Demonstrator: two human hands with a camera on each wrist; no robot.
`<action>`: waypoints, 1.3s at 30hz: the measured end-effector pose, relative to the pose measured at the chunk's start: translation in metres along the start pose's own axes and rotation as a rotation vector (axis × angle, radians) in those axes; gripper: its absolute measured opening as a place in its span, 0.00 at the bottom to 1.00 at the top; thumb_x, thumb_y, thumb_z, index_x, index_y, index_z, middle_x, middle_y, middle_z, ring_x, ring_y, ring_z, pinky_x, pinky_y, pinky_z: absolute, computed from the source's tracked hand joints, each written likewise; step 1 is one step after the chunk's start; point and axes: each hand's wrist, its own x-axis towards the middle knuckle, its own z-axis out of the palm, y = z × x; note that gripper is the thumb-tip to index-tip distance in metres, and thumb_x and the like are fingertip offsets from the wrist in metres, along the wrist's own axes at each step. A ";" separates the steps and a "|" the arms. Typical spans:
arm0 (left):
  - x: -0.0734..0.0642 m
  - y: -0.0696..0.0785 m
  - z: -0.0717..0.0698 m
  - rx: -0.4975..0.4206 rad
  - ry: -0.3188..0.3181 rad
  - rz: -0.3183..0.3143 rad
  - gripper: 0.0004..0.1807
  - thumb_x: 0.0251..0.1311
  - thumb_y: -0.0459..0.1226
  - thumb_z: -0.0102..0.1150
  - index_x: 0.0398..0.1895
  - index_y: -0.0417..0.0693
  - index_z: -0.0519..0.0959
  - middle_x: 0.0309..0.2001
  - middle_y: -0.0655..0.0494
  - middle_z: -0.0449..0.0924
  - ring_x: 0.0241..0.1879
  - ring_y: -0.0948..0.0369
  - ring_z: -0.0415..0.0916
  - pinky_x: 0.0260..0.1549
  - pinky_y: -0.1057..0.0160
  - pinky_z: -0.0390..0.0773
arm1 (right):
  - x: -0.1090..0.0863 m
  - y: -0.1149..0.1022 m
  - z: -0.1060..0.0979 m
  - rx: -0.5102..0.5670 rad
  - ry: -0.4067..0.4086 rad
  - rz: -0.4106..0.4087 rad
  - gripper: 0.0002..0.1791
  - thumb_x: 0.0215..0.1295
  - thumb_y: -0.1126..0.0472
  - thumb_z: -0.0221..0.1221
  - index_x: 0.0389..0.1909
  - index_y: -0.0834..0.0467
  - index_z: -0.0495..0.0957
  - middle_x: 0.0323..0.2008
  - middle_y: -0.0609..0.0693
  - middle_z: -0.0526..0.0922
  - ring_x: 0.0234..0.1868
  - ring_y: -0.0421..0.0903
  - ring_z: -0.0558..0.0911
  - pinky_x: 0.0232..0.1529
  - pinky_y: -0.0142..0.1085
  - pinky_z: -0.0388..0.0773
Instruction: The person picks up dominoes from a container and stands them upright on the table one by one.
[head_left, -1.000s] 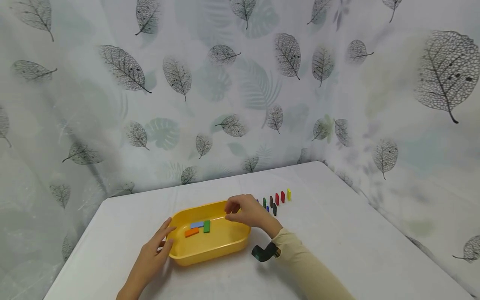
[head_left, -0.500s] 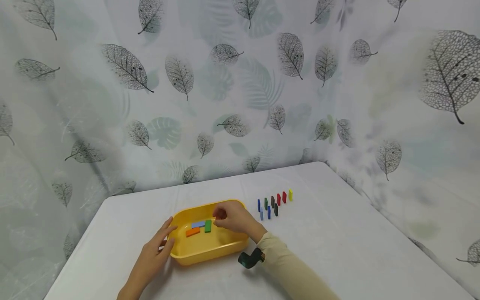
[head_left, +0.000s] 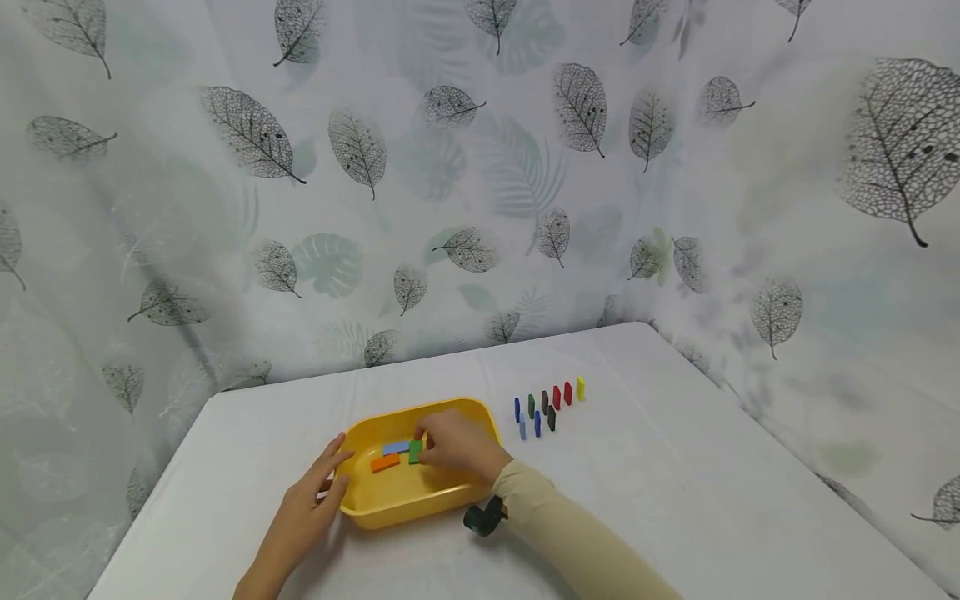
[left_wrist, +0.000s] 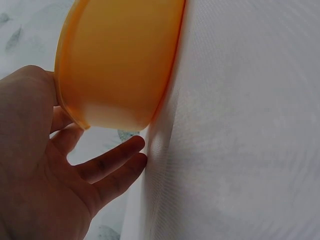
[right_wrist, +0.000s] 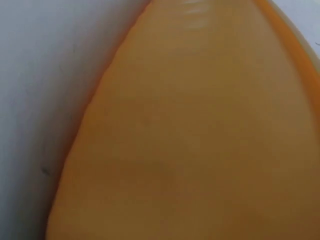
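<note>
A yellow plastic basin (head_left: 420,498) stands on the white table. My left hand (head_left: 303,500) holds its left rim between thumb and fingers; in the left wrist view, two fingers of that hand (left_wrist: 65,170) stretch out beside the end wall. Inside the basin lie an orange domino (head_left: 386,463), a light blue domino (head_left: 396,448) and a green domino (head_left: 415,452). My right hand (head_left: 457,442) reaches in from the right, its thumb and fingertips around the green domino, partly covering it. The right wrist view shows only the basin's outer wall (right_wrist: 190,130).
Several dominoes stand upright right of the basin in two rows, among them a yellow domino (head_left: 581,389), a red domino (head_left: 567,393) and a light blue domino (head_left: 522,427). A leaf-printed curtain (head_left: 465,192) hangs behind the table (head_left: 675,467).
My right hand has moved left and down into the basin, from above its right part to the green domino. The left hand and the basin have stayed put.
</note>
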 end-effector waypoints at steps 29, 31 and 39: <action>-0.001 -0.004 0.005 0.004 -0.014 0.002 0.22 0.78 0.36 0.55 0.71 0.45 0.74 0.80 0.51 0.59 0.52 0.44 0.82 0.45 0.46 0.85 | 0.003 0.001 0.024 -0.138 -0.053 0.006 0.11 0.63 0.57 0.72 0.38 0.52 0.79 0.26 0.42 0.74 0.28 0.40 0.73 0.28 0.31 0.70; -0.001 -0.004 0.005 0.005 -0.013 -0.001 0.22 0.78 0.36 0.55 0.72 0.45 0.74 0.80 0.51 0.59 0.52 0.45 0.82 0.45 0.45 0.85 | 0.002 0.001 0.024 -0.126 -0.062 0.021 0.11 0.62 0.58 0.71 0.42 0.53 0.81 0.27 0.42 0.75 0.29 0.40 0.74 0.29 0.31 0.72; -0.002 -0.001 0.004 0.011 -0.008 -0.006 0.22 0.78 0.36 0.55 0.72 0.46 0.74 0.80 0.52 0.58 0.52 0.46 0.82 0.46 0.45 0.85 | 0.000 -0.001 0.022 -0.158 -0.045 0.010 0.12 0.61 0.58 0.70 0.45 0.53 0.83 0.29 0.41 0.75 0.30 0.40 0.74 0.30 0.31 0.72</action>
